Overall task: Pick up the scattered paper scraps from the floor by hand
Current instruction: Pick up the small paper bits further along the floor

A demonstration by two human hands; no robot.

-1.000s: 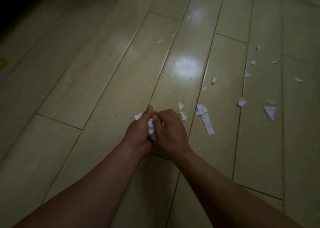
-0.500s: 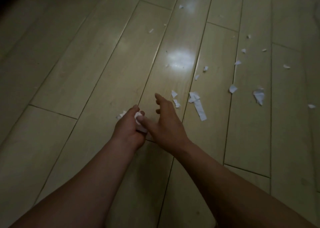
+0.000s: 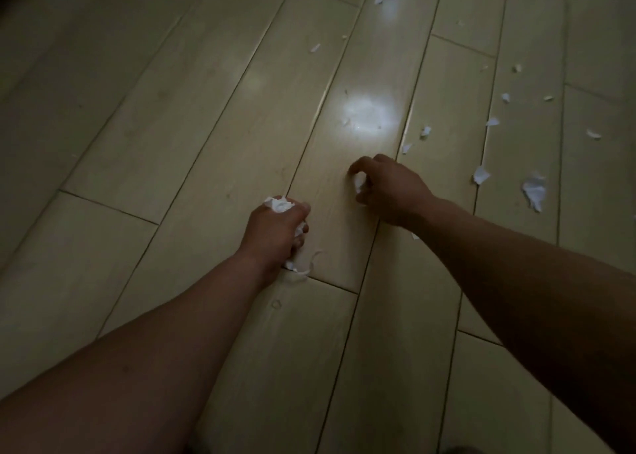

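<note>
— Many paper scraps [image 3: 480,174] left to gather?
— Plenty. I see them strewn over the plank floor [image 3: 172,143] to the right of my right hand [image 3: 389,188]. The biggest torn piece [image 3: 534,192] lies farthest out, with tiny flecks [image 3: 505,97] beyond.
— And the hands?
— My left hand [image 3: 275,233] is fisted round a crumpled wad [image 3: 278,205], paper poking out top and bottom. The right's fingers curl round one white scrap [image 3: 359,181]; I cannot tell whether it has left the boards.
— How will they handle?
— Feather-light, limp and lying flat on a glossy floor, I reckon. I'd pinch a raised torn edge or crease. A slack fist could shed bits.
</note>
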